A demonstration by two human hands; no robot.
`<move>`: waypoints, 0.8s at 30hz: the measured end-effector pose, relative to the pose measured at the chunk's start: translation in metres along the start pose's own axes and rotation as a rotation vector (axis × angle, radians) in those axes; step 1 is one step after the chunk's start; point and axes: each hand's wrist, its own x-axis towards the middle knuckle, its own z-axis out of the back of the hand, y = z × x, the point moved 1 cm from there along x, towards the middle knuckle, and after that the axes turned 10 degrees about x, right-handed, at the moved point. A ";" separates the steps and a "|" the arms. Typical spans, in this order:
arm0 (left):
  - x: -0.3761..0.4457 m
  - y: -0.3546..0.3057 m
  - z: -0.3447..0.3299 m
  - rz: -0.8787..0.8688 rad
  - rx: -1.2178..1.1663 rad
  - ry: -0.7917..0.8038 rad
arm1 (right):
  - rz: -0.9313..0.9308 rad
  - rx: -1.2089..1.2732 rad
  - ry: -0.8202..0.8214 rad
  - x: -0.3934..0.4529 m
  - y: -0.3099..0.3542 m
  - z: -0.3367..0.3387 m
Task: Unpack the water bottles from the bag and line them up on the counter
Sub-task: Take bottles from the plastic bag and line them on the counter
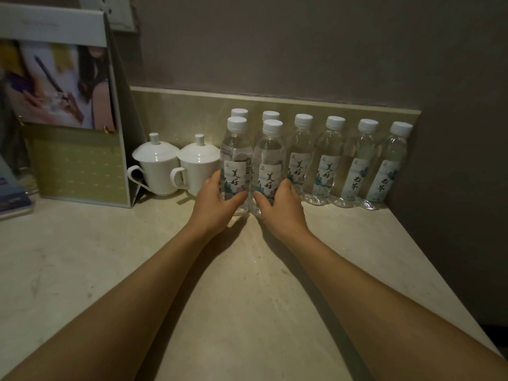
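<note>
Several clear water bottles with white caps stand on the beige counter point(247, 284) against the backsplash. Two front bottles stand side by side ahead of the row. My left hand point(217, 202) wraps the lower part of the left front bottle point(235, 166). My right hand point(280, 204) wraps the lower part of the right front bottle point(268, 171). Behind them two more caps point(239, 113) show. To the right a row of bottles point(330, 160) runs to the corner. The paper bag point(68, 119) stands upright at the left.
Two white lidded cups point(176, 166) stand between the bag and the bottles. A wall point(453, 188) closes the counter on the right. A blue booklet point(13, 196) lies at the far left. The counter's right edge runs diagonally toward me.
</note>
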 end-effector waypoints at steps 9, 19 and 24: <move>-0.009 -0.009 -0.002 0.045 -0.020 -0.070 | -0.003 0.056 0.044 -0.001 -0.001 0.004; -0.037 -0.039 0.001 0.116 0.116 -0.386 | -0.008 0.000 -0.019 -0.013 0.003 0.020; -0.060 -0.077 -0.013 0.097 0.060 -0.395 | -0.006 0.050 -0.060 -0.025 0.007 0.050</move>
